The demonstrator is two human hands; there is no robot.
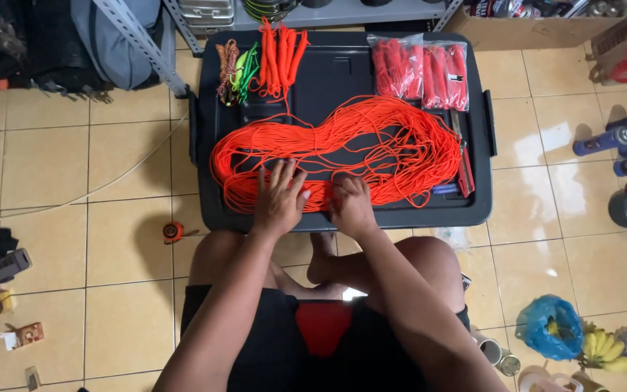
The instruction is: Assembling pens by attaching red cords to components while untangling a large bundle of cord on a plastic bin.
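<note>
A large loose coil of orange cord [342,149] lies spread in loops over a black plastic bin lid [342,69]. My left hand [279,196] rests flat on the near strands with fingers spread. My right hand [350,205] is curled over the near strands beside it; whether it pinches a strand is hidden. At the lid's far edge lie a bundle of orange cord lengths [281,58], mixed coloured cords [234,69] and two clear bags of red cord [421,69]. A red-handled tool [464,170] lies at the right edge.
I sit cross-legged on a tiled floor [45,160]. An orange tape measure [173,231] lies left of the lid. Blue cans [622,138] stand right, bananas [605,347] and a blue bag [549,327] near right. Metal shelf legs [146,47] stand behind.
</note>
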